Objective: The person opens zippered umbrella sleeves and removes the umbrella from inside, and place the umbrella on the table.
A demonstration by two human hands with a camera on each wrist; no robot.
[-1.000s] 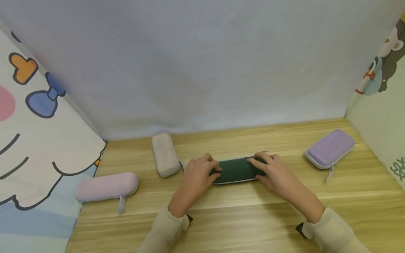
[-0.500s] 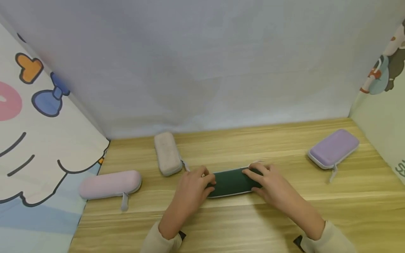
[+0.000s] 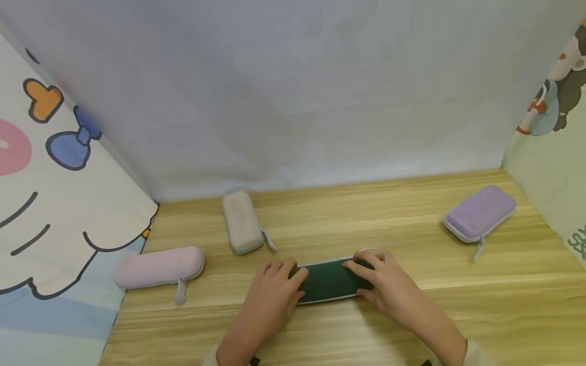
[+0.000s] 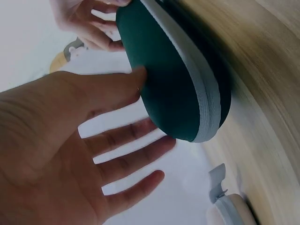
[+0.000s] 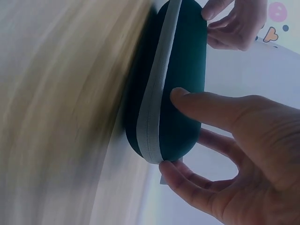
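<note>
A dark green zippered case (image 3: 323, 281) with a pale grey zip band lies lengthwise between both hands near the table's front middle. At its left end, my left hand (image 3: 273, 295) holds it, thumb on the near side and fingers toward the far side. My right hand (image 3: 388, 283) grips the opposite end in the same way. In the left wrist view, the thumb presses the green shell (image 4: 164, 84) while the little finger stands free. The right wrist view shows the zip band (image 5: 152, 108) running around the case's rounded end. Whether its underside touches the table is unclear.
A pink case (image 3: 157, 267) lies at left, and a beige case (image 3: 242, 222) stands farther back with its pull tab facing right. At far right sits a purple case (image 3: 479, 213). A pale cloth (image 3: 320, 101) backs the wooden table (image 3: 366, 213); printed panels flank it.
Both hands have drawn the green case toward the person and slightly left, away from the beige case. The grip at each end stays the same, and the other cases have kept their places.
</note>
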